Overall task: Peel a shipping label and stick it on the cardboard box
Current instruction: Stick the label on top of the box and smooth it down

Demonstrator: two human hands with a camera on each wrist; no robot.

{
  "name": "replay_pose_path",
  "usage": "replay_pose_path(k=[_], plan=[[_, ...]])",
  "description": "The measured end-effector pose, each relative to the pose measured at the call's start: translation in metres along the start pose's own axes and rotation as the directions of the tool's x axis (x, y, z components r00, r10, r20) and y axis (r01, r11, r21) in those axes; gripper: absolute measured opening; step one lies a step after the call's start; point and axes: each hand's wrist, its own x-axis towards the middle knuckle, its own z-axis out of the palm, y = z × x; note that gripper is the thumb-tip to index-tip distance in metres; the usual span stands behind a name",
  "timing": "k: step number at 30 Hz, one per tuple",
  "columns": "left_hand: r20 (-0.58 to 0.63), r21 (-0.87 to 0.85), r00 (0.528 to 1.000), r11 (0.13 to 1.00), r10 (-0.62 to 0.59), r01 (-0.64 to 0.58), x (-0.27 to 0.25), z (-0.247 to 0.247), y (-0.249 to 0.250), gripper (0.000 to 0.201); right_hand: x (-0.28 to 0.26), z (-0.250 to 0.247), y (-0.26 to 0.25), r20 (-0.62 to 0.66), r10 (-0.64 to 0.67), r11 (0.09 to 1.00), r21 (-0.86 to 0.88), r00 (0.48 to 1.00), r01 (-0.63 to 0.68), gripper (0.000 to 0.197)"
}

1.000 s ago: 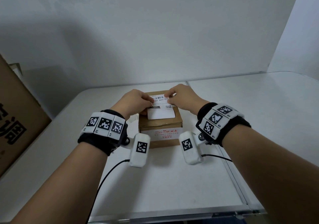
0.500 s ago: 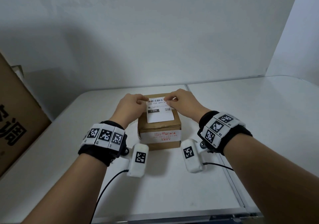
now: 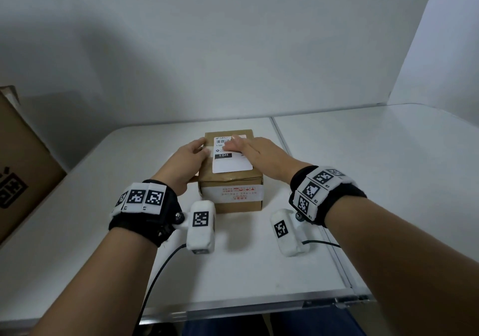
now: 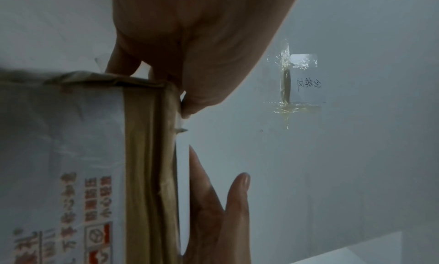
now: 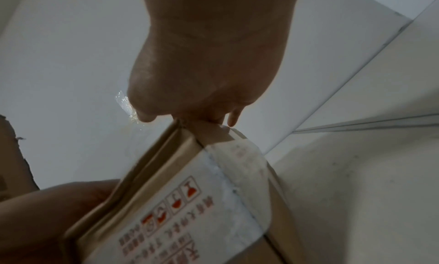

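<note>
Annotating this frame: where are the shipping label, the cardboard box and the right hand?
shipping label (image 3: 232, 165), head view, blank lower part
cardboard box (image 3: 233, 206), head view, brown front face
right hand (image 3: 256, 151), head view, back of hand

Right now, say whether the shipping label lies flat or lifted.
Flat: the shipping label lies spread on top of the cardboard box, the right hand pressing its far half with straight fingers.

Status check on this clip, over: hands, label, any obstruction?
Hands: left hand grips the cardboard box at its left edge; right hand flat, pressing the shipping label onto the top. Label lying flat. Nothing in the way.
</note>
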Motion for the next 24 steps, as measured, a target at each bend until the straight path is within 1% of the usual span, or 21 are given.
replay_pose_path(k=[3, 7, 10, 17, 24], plan=[[0.000, 0.006, 1.000, 1.000, 0.004, -0.004, 0.003, -0.002, -0.002, 0.046, 0.005, -0.001, 0.003, 0.049, 0.009, 0.996, -0.084, 0.999, -0.005, 0.062], [0.011, 0.023, 1.000, 1.000, 0.006, -0.006, 0.006, -0.004, -0.003, 0.047, 0.020, -0.002, 0.010, 0.086, 0.030, 0.985, -0.170, 0.996, -0.015, 0.071], [0.024, 0.015, 1.000, 1.000, 0.004, -0.004, 0.005, -0.005, -0.003, 0.046, 0.026, -0.005, 0.010, 0.106, 0.035, 0.975, -0.220, 0.994, -0.011, 0.064], [0.023, 0.042, 1.000, 0.999, 0.016, -0.017, 0.008, -0.007, -0.007, 0.047, 0.029, -0.005, 0.016, 0.078, 0.037, 0.959, -0.285, 0.996, -0.013, 0.053], [0.010, 0.045, 1.000, 0.999, 0.005, -0.005, 0.006, -0.005, -0.006, 0.046, 0.028, -0.005, 0.026, 0.045, 0.034, 0.951, -0.308, 0.998, -0.019, 0.059]])
